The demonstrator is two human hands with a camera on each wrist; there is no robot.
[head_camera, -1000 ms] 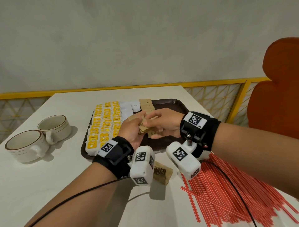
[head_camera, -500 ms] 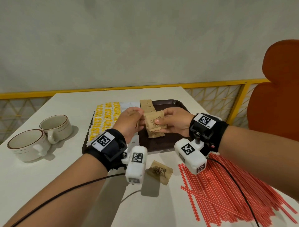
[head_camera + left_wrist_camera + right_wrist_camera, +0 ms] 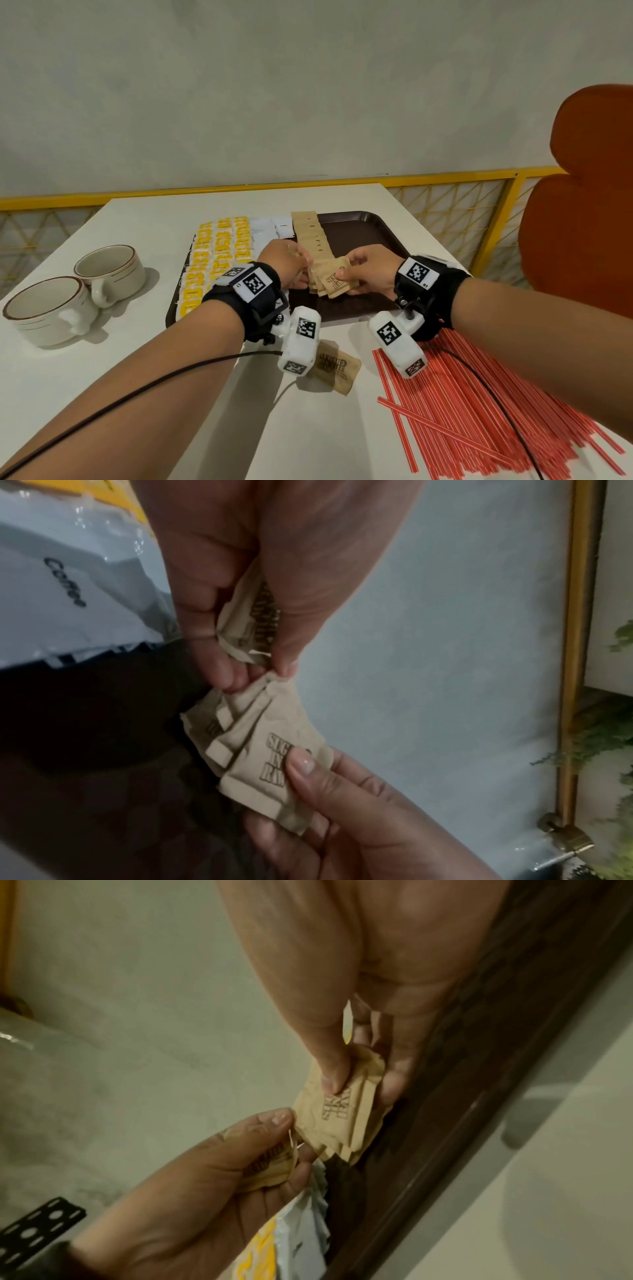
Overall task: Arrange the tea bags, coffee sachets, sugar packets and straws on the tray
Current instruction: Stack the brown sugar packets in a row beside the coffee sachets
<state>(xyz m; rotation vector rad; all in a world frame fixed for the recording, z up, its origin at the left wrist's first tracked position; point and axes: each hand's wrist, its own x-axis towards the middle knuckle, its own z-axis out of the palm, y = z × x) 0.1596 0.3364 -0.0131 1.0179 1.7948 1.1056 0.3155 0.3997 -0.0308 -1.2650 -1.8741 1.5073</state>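
Two hands are meeting over the tray [image 3: 383,226] in the head view: the left hand [image 3: 286,265] and right hand [image 3: 371,270] are both working a small fan of brown sugar packets [image 3: 334,281] just above the near end of the sugar row [image 3: 310,233]. Tea bags [image 3: 219,253] are sitting in yellow rows on the left, coffee sachets [image 3: 282,224] beside them. One stray packet [image 3: 334,368] is lying on the table [image 3: 102,394], and the straws [image 3: 479,394] are piled off the tray to the right. Two cups [image 3: 68,294] are sitting well to the left.

Left wrist view: the left fingers [image 3: 219,653] and thumb are pinching one packet, peeling it off the stack [image 3: 270,764] that the right thumb is pressing down on.

Right wrist view: same deal, the right hand is gripping the stack [image 3: 339,1110], thumb on top, fingers under.

My take: it's probably going best if the right hand is keeping the fan tight while the left is sliding off just one, then laying it overlapping the row's last packet so the line is staying straight.
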